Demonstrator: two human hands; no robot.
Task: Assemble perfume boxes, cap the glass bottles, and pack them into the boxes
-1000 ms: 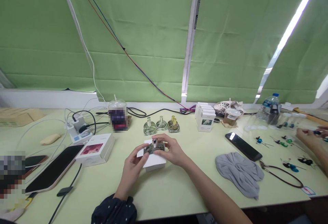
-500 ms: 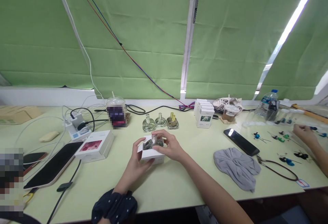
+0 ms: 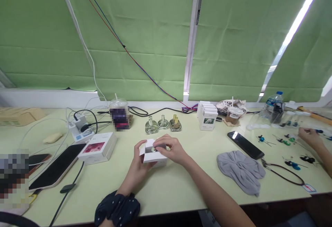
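Observation:
My left hand (image 3: pixel 140 161) is wrapped round the left side and underside of a small white box (image 3: pixel 155 156), whose top flaps stand open. Over the box, my right hand (image 3: pixel 172 149) pinches the silvery cap of a perfume bottle (image 3: pixel 153 149). Most of that bottle is inside the box, out of sight behind the fingers and front flap. Just behind the box stand several clear glass perfume bottles (image 3: pixel 151 126), one with yellow caps showing beside it.
On the left lie a white box with a pink picture (image 3: pixel 97 147), a tablet (image 3: pixel 58 166) and a power strip (image 3: pixel 79 132). Several upright white boxes (image 3: pixel 207 118), a phone (image 3: pixel 245 145) and a grey cloth (image 3: pixel 241 170) are to the right. Another person's hand (image 3: pixel 310 137) works at far right.
The perfume bottle has gone down into the white box, its glass body now hidden. My right hand has come lower with it, while my left hand keeps its hold.

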